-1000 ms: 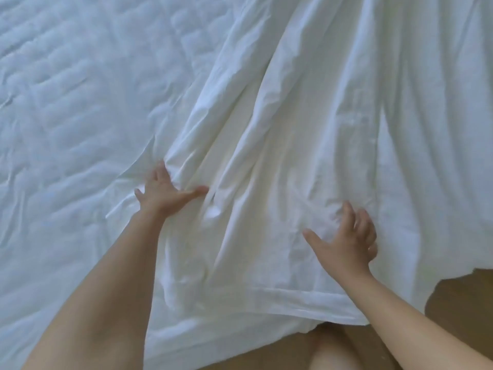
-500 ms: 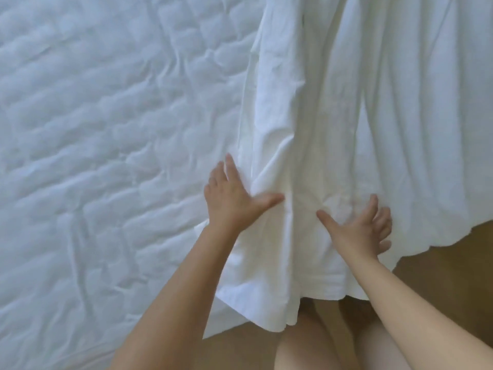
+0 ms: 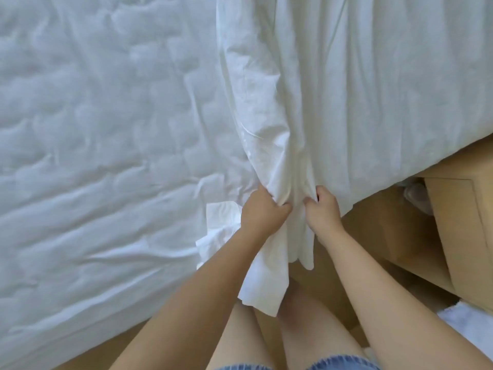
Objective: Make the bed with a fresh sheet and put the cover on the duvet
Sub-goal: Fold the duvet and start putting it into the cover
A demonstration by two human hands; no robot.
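— At the mattress's (image 3: 106,129) near edge, where is the sheet (image 3: 346,89)?
— Spread over the mattress's right side, its bunched end gripped by the left hand (image 3: 260,210) and right hand (image 3: 322,209), fingers curled tight, side by side.

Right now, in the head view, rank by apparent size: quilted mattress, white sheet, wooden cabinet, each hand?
1. quilted mattress and white sheet: too alike to rank.
2. wooden cabinet.
3. left hand and right hand: alike.
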